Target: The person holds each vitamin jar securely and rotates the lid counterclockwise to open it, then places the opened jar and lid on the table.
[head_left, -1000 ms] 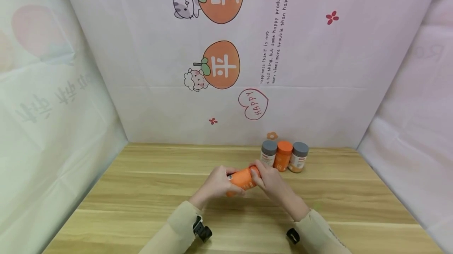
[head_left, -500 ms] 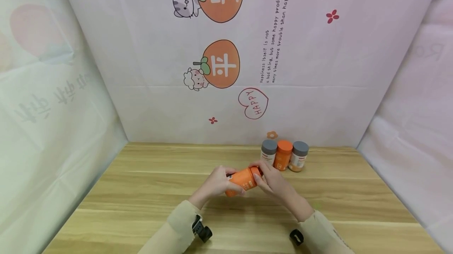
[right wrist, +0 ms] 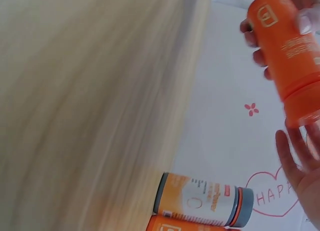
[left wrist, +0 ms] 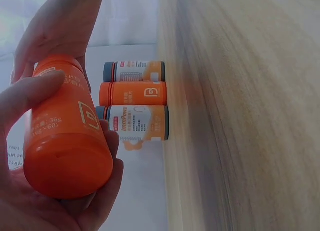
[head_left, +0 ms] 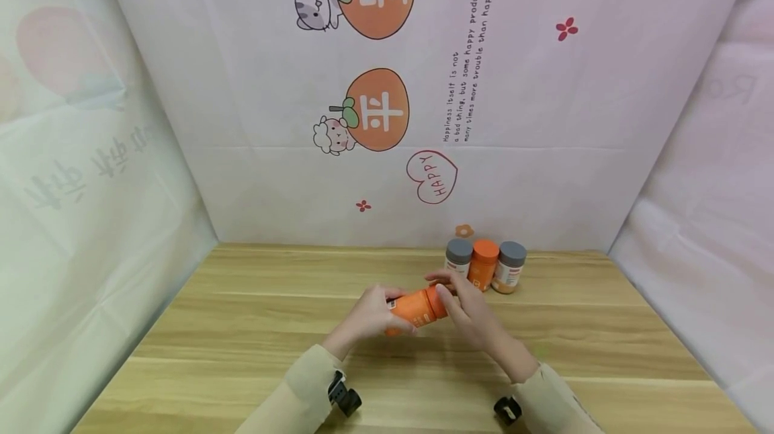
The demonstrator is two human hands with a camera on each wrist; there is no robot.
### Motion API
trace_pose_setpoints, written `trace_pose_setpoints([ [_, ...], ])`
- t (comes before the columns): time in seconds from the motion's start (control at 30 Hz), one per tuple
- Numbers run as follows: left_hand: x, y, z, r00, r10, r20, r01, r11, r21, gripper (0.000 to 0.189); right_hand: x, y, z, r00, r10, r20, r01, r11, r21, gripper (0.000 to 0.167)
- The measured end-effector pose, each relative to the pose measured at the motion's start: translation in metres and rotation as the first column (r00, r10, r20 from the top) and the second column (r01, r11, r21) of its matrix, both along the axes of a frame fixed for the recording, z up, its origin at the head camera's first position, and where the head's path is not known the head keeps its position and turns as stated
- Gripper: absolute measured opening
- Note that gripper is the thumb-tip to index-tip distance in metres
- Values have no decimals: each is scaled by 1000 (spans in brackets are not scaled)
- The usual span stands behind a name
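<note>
My left hand (head_left: 371, 312) grips an orange pill bottle (head_left: 414, 308) round its body, holding it tilted above the table with its cap end up to the right. White print shows on the bottle (left wrist: 67, 126) in the left wrist view, thumb across its side. At the orange cap (head_left: 437, 301) is my right hand (head_left: 471, 313), fingers extended and thumb close to the cap's near side. In the right wrist view these right fingers (right wrist: 296, 146) look fairly straight beside the cap; whether every fingertip touches it is hard to tell.
Behind the hands, three bottles stand in a row on the wooden table (head_left: 272, 326): a grey-capped bottle (head_left: 458, 256), an orange bottle (head_left: 484, 266) and another grey-capped bottle (head_left: 510, 267). A printed white cloth (head_left: 520, 172) hangs at the back and sides.
My right hand's fingers have loosened and spread from the cap, shifting slightly right, so more of the cap shows. The left hand and bottle stay nearly in place.
</note>
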State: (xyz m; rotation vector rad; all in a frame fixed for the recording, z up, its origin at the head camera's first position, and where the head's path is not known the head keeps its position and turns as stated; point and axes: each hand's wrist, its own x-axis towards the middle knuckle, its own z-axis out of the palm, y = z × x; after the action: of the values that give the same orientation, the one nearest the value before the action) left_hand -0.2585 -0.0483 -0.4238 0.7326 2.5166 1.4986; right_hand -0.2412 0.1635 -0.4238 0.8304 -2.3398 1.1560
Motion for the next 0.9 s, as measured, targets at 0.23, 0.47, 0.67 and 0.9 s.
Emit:
trace_pose_setpoints([
  [0.23,0,2,-3,999,45,-30,-46,999,-28,46,16,-12,24,996,-47,75,49,998,-26,24],
  [0.47,5,4,0,996,89,-29,-90,995,-41,54,3,-8,3,978,-88,191,100,994,-53,29],
  [0.67,7,5,1,991,107,-75,-111,992,-58,55,3,-10,6,945,-147,291,170,984,-54,33],
  [0.9,8,5,1,983,137,-119,-149,984,-100,58,7,-12,12,877,-199,438,214,977,15,39],
])
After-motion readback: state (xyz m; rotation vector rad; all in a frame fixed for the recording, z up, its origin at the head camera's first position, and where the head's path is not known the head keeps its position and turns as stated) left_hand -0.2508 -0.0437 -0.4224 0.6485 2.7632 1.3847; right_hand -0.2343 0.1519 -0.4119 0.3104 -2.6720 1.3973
